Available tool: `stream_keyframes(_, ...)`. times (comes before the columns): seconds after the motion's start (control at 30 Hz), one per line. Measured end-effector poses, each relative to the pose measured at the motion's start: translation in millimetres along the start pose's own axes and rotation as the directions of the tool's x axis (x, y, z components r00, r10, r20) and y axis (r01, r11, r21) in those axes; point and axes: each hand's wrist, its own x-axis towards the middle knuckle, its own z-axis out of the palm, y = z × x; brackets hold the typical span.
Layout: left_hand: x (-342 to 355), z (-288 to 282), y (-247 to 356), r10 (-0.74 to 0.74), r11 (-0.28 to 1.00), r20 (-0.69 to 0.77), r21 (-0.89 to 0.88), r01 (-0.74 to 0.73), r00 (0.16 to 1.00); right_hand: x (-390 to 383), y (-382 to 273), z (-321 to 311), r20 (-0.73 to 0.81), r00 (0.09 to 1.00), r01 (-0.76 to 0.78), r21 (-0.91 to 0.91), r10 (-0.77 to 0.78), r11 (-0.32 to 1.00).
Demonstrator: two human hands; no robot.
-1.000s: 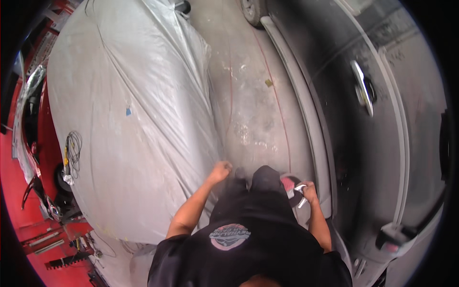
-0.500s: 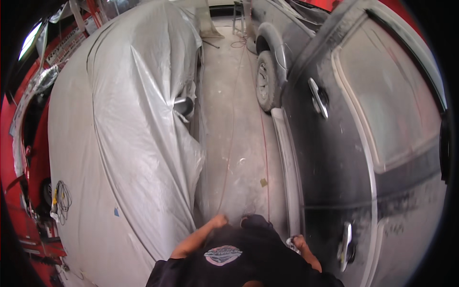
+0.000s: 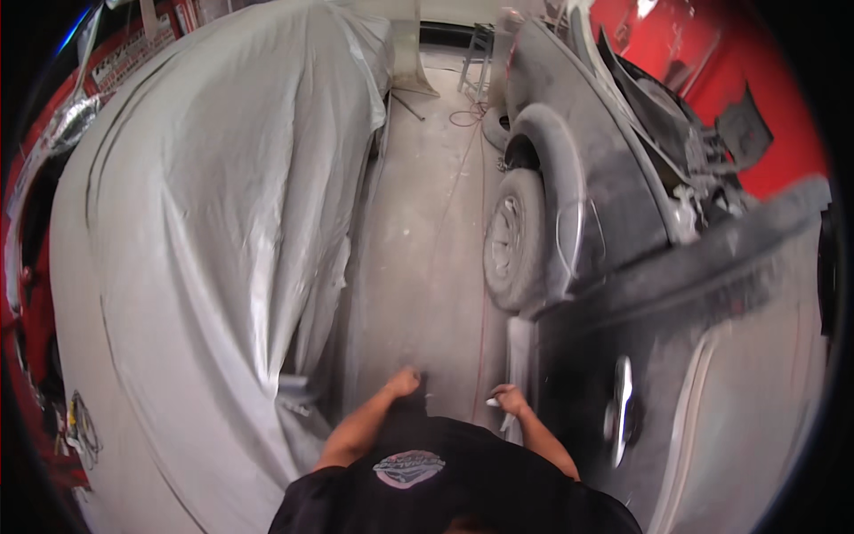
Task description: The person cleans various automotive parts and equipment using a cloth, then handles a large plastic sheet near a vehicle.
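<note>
My left hand [image 3: 405, 383] is held out over the aisle, its fingers curled into a fist, with nothing visible in them. On the other side, my right hand [image 3: 509, 398] is closed around a small crumpled white cloth or paper [image 3: 507, 422]; bits of it stick out beside and below the fingers. Close to that hand lies the dark, dusty side of a pickup-like vehicle [image 3: 569, 374] with a chrome door handle [image 3: 623, 411]. Neither hand visibly touches the vehicle.
A vehicle under grey plastic sheeting [image 3: 213, 231] lines the left side. Ahead on the right are a dusty wheel [image 3: 516, 240] and a fender [image 3: 614, 169]. Thin hose [image 3: 481, 329] runs along the concrete floor [image 3: 409, 267]. A stool [image 3: 478, 62] stands at the far end.
I have moved forward along the aisle; the wheel and the vehicle's front are closer. My right hand has come forward and inward with the white piece. My left hand stays closed.
</note>
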Motion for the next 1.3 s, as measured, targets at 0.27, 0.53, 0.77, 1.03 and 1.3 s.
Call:
stream_keyframes(0.27, 226.2, -211.8, 31.1, -0.043, 0.992, 0.032, 0.121, 0.039, 0.999, 193.1, -3.3, -126.8, -0.139, 0.949, -0.276, 0.075, 0.284, 0.958)
stream_keyframes(0.53, 437.5, -347.0, -22.3, -0.19, 0.98, -0.111, 0.037, 0.195, 0.976, 420.1, 26.9, -172.1, -0.161, 0.846, -0.532, -0.273, 0.508, 0.801)
stream_keyframes(0.77, 519.5, -442.6, -65.6, -0.543, 0.829, -0.28, -0.329, 0.453, 0.792, 767.8, -170.4, -326.3, -0.136, 0.977, -0.197, -0.274, 0.165, 0.941)
stream_keyframes(1.03, 766.6, -625.5, -86.2, -0.771, 0.565, -0.126, -0.59, 0.577, 0.625, 1083.7, -339.8, -429.9, -0.292, 0.956, -0.061, -0.08, 0.035, 0.995)
stream_keyframes(1.3, 1058.5, -874.8, -23.5, -0.65, 0.557, 0.032, -0.659, 0.505, 0.759, 1180.9, -314.0, -460.0, -0.055, 0.921, -0.389, -0.071, 0.386, 0.918)
